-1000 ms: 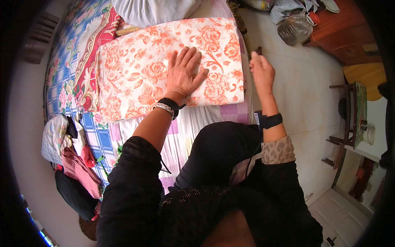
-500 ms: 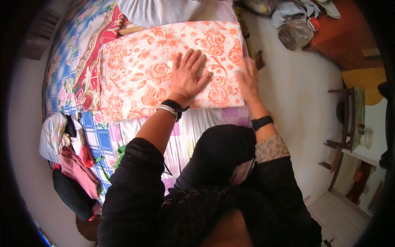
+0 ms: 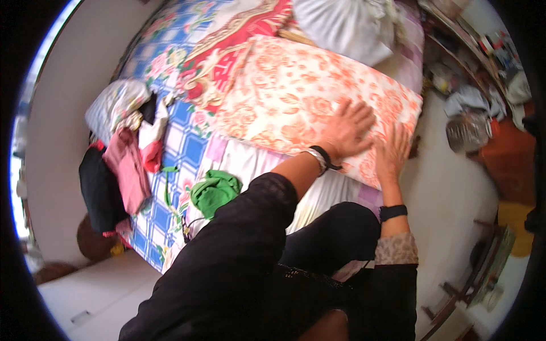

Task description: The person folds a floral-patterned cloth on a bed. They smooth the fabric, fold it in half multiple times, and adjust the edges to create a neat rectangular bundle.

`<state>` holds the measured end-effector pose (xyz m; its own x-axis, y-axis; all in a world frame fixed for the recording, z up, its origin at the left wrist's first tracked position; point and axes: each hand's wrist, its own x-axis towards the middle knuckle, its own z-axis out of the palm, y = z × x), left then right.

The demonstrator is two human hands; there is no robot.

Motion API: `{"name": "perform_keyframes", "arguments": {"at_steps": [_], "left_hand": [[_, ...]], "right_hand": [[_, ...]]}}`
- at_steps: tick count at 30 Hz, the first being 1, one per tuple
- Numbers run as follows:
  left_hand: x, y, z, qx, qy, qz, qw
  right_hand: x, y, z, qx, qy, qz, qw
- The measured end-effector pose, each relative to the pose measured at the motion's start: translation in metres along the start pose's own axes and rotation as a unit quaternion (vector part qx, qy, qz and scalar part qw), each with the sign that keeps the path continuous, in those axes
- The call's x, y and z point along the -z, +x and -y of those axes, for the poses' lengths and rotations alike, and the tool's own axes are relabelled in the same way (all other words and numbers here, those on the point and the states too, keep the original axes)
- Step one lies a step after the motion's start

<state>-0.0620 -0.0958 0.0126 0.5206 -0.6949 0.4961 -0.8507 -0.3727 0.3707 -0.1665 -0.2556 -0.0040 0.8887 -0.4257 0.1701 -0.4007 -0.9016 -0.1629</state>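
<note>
Left hand (image 3: pixel 350 132) and right hand (image 3: pixel 392 153) on a floral cloth (image 3: pixel 296 94).
The cloth lies on the right side of the bed (image 3: pixel 193 128); left fingers spread open, right fingers extended near its right end, neither gripping anything.

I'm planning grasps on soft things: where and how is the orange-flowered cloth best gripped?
Likely by the right short edge of the flowered cloth, from the right, pinched above and below: it lies flat, that edge near the side of the bed and close to the right hand.
</note>
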Motion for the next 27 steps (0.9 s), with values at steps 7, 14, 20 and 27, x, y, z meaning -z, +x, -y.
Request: {"name": "perform_keyframes", "arguments": {"at_steps": [7,14,20,27], "left_hand": [[0.01,0.005,0.017,-0.026,-0.076,0.079,0.994],[0.128,-0.003,0.199,0.056,0.122,0.009,0.991],[0.128,0.012,0.268,0.243,0.169,0.086,0.951],[0.131,0.015,0.315,0.289,0.023,0.131,0.948]], "right_hand": [[-0.016,0.003,-0.017,0.046,0.004,-0.035,0.998],[-0.012,0.002,-0.012,0.041,0.017,-0.034,0.998],[-0.008,-0.002,-0.008,0.043,0.018,-0.039,0.998],[-0.008,-0.001,-0.006,0.04,0.01,-0.044,0.998]]}}
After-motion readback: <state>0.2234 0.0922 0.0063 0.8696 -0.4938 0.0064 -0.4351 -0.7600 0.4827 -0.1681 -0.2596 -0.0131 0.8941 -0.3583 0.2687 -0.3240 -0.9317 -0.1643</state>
